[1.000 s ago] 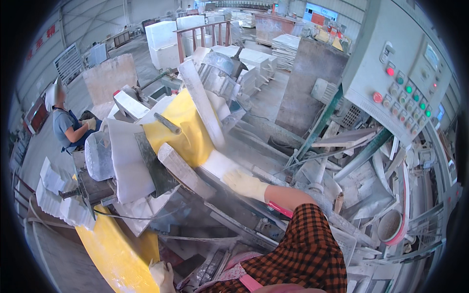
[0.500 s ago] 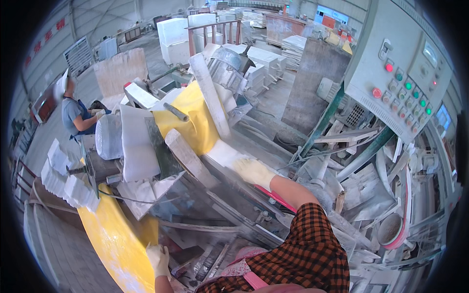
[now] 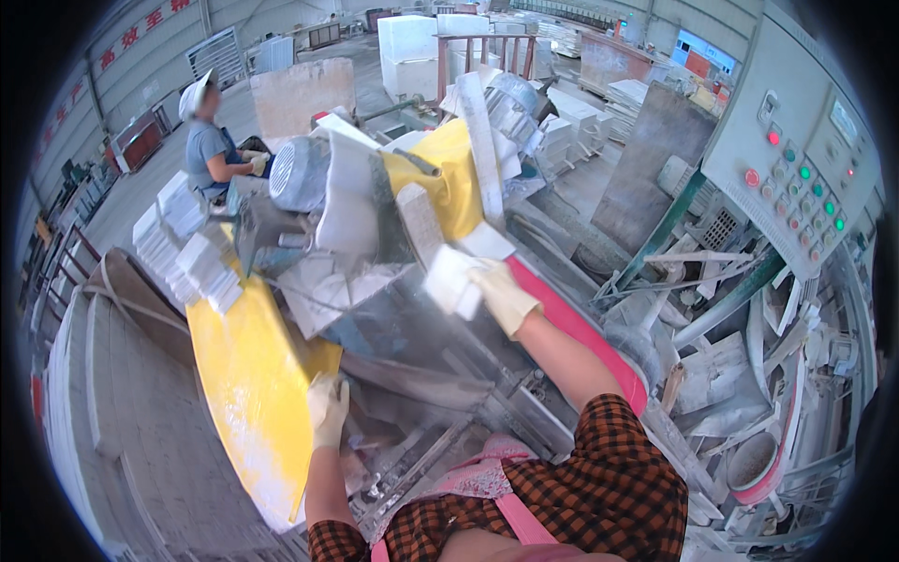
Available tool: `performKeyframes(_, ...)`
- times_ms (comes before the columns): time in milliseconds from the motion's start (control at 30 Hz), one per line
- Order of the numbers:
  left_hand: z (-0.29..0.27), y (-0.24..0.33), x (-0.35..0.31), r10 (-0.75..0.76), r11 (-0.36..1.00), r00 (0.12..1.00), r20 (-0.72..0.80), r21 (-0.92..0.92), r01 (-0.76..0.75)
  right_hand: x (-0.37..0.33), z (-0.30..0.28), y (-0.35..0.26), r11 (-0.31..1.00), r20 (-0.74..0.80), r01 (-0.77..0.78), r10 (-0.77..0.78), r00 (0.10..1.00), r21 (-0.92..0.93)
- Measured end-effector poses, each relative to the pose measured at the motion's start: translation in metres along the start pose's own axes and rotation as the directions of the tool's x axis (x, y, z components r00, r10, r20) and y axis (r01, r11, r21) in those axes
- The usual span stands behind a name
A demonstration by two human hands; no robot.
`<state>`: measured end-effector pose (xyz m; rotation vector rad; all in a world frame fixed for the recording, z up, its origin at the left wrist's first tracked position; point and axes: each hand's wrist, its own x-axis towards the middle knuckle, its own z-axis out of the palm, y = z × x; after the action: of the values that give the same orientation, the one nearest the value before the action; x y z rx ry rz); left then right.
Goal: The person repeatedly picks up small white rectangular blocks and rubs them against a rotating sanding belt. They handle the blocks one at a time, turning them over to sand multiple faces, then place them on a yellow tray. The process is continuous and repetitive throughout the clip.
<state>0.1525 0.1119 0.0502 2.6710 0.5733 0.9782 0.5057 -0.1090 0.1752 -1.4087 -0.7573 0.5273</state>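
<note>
My right hand (image 3: 501, 292), in a pale glove, grips a white stone tile (image 3: 453, 279) held over the machine frame, slightly blurred. Just beyond it, another white piece (image 3: 489, 242) lies at the upper end of a red belt (image 3: 576, 328). My left hand (image 3: 328, 412), gloved too, is at the right edge of a yellow sheet (image 3: 248, 393), its fingers closed against that edge. At the sheet's far end, several white tiles (image 3: 208, 272) are stacked. Yellow cloth (image 3: 456, 178) hangs between the machine's grey bars, beyond the right hand.
A control cabinet (image 3: 796, 140) with lit buttons stands at the right. Motors (image 3: 300, 173) and metal rails fill the middle. Broken stone pieces (image 3: 716, 370) lie at the lower right. Another person (image 3: 211, 150) in a white hat is at the far left, near a grey panel.
My right hand has lifted the white tile off the belt and drawn it left and nearer, exposing more red belt. My left hand stays at the yellow sheet's edge. The whole view has shifted.
</note>
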Motion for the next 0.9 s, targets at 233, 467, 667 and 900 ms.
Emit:
performKeyframes(233, -0.073, 0.036, -0.04, -0.698, 0.322, 0.676, 0.234, -0.741, 0.589, -0.108, 0.217, -0.004, 0.984, 0.353, 0.106, -0.15, 0.924, 0.14)
performKeyframes(467, -0.129, 0.013, -0.067, -0.726, 0.361, 0.65, 0.224, -0.68, 0.638, -0.182, 0.349, 0.033, 0.98, 0.442, 0.191, -0.146, 0.885, -0.058)
performKeyframes(667, -0.122, 0.004, -0.086, -0.801, 0.253, 0.508, 0.318, -0.588, 0.768, -0.189, 0.33, 0.051, 0.921, 0.62, 0.359, -0.194, 0.76, -0.152)
performKeyframes(900, -0.139, 0.012, -0.065, -0.749, 0.313, 0.478, 0.459, -0.391, 0.866, -0.179, 0.314, 0.015, 0.576, 0.736, 0.562, 0.105, 0.669, -0.593)
